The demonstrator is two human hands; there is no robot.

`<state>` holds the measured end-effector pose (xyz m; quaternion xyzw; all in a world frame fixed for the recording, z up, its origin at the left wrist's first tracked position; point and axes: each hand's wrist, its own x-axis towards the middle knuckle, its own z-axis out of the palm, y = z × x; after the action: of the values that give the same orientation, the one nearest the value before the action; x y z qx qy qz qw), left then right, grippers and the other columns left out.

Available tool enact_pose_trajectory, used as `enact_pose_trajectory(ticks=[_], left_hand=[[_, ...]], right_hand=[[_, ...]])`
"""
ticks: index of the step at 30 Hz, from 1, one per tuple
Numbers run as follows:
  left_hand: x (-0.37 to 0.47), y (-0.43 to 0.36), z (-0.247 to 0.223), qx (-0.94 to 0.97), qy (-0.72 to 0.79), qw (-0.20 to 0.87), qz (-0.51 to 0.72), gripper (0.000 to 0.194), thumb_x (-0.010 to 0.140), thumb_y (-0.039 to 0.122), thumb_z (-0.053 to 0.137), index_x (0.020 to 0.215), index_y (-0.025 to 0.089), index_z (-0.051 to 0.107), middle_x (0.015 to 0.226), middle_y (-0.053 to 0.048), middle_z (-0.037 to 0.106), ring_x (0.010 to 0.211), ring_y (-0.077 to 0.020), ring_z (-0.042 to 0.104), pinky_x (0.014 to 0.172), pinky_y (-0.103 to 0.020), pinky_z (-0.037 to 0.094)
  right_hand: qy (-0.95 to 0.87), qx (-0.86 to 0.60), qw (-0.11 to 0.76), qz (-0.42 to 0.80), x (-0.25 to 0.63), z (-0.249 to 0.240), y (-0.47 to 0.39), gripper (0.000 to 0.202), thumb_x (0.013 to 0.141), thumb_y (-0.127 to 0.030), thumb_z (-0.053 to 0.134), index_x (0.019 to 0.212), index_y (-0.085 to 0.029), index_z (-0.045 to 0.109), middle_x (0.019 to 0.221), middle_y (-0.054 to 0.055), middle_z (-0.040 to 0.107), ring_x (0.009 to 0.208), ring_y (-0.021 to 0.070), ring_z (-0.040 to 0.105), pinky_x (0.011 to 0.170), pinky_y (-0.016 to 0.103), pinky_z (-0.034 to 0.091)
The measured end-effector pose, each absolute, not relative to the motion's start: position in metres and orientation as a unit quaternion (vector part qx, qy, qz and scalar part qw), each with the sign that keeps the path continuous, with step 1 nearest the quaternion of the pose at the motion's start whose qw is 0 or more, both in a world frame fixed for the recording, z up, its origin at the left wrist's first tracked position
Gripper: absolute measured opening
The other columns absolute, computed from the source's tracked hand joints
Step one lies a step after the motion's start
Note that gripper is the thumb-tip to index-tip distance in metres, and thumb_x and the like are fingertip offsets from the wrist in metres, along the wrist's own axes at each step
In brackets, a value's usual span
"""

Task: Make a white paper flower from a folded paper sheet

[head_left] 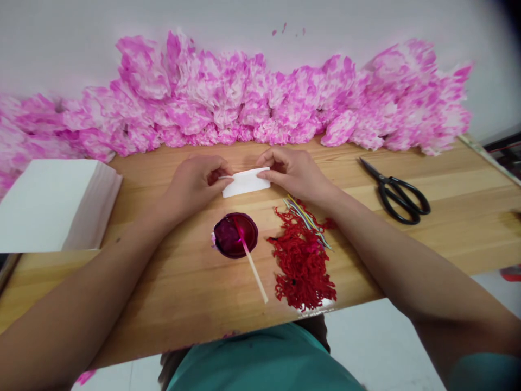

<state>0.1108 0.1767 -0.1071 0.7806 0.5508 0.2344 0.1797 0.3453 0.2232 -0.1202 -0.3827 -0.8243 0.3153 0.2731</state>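
A narrow folded strip of white paper [246, 182] is held level between my hands, over the middle of the table. My left hand [202, 180] pinches its left end between thumb and fingers. At the right end, my right hand [293, 171] grips it in the same way. Just below the paper stands a small round dish of dark magenta liquid [236, 234], with a pale stick [256, 274] leaning out of it. Right of the dish lies a heap of red yarn pieces [303, 260], with several thin yellow and pale strands [308, 220] at its top.
Black-handled scissors [396, 193] lie to the right of my right forearm. A thick stack of white paper sheets [44, 203] sits at the left. Pink and white paper flowers [244, 98] line the back of the wooden table [171, 304] against the wall.
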Motion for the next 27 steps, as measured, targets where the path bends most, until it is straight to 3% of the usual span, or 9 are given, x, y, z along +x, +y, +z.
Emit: enact_pose_trajectory(ticks=[5, 9, 16, 23, 27], left_hand=[[0.1069, 0.1817, -0.1123, 0.826, 0.525, 0.1, 0.18, 0.026, 0.091, 0.033, 0.052, 0.105, 0.02, 0.07, 0.085, -0.004, 0.068, 0.081, -0.0198, 0.059, 0.076, -0.032, 0.041], [0.1073, 0.1824, -0.1154, 0.853, 0.494, 0.06, 0.155, 0.031, 0.096, 0.032, 0.042, 0.106, 0.02, 0.07, 0.093, -0.006, 0.07, 0.093, -0.0226, 0.06, 0.083, -0.034, 0.041], [0.1084, 0.1802, -0.1162, 0.865, 0.484, -0.008, 0.131, 0.032, 0.097, 0.031, 0.041, 0.097, 0.017, 0.07, 0.095, -0.008, 0.069, 0.093, -0.024, 0.059, 0.084, -0.037, 0.039], [0.1095, 0.1786, -0.1161, 0.866, 0.481, -0.038, 0.133, 0.03, 0.096, 0.027, 0.041, 0.092, 0.018, 0.07, 0.092, -0.008, 0.068, 0.092, -0.0248, 0.058, 0.084, -0.04, 0.037], [0.1106, 0.1765, -0.1118, 0.871, 0.473, -0.059, 0.12, 0.028, 0.095, 0.025, 0.042, 0.084, 0.018, 0.066, 0.086, -0.007, 0.067, 0.089, -0.0236, 0.057, 0.083, -0.039, 0.036]], right_hand=[[-0.856, -0.356, 0.243, 0.284, 0.3457, -0.1179, 0.2237, 0.018, 0.087, -0.027, 0.061, 0.1, -0.023, 0.072, 0.102, 0.004, 0.073, 0.089, 0.0203, 0.064, 0.08, 0.033, 0.045], [-0.879, -0.357, 0.23, 0.219, 0.3452, -0.1186, 0.224, 0.017, 0.088, -0.026, 0.059, 0.095, -0.02, 0.072, 0.094, 0.005, 0.073, 0.087, 0.0204, 0.063, 0.08, 0.033, 0.044], [-0.909, -0.356, 0.199, 0.088, 0.3435, -0.121, 0.2224, 0.014, 0.087, -0.02, 0.056, 0.091, -0.017, 0.07, 0.091, 0.008, 0.068, 0.089, 0.0231, 0.059, 0.078, 0.034, 0.041], [-0.919, -0.357, 0.162, 0.044, 0.3421, -0.1162, 0.2184, 0.018, 0.093, -0.024, 0.05, 0.095, -0.022, 0.068, 0.096, 0.008, 0.067, 0.094, 0.025, 0.057, 0.078, 0.036, 0.04], [-0.928, -0.351, 0.127, 0.017, 0.34, -0.1127, 0.216, 0.025, 0.097, -0.027, 0.046, 0.095, -0.019, 0.069, 0.094, 0.009, 0.067, 0.092, 0.0233, 0.056, 0.073, 0.035, 0.038]])
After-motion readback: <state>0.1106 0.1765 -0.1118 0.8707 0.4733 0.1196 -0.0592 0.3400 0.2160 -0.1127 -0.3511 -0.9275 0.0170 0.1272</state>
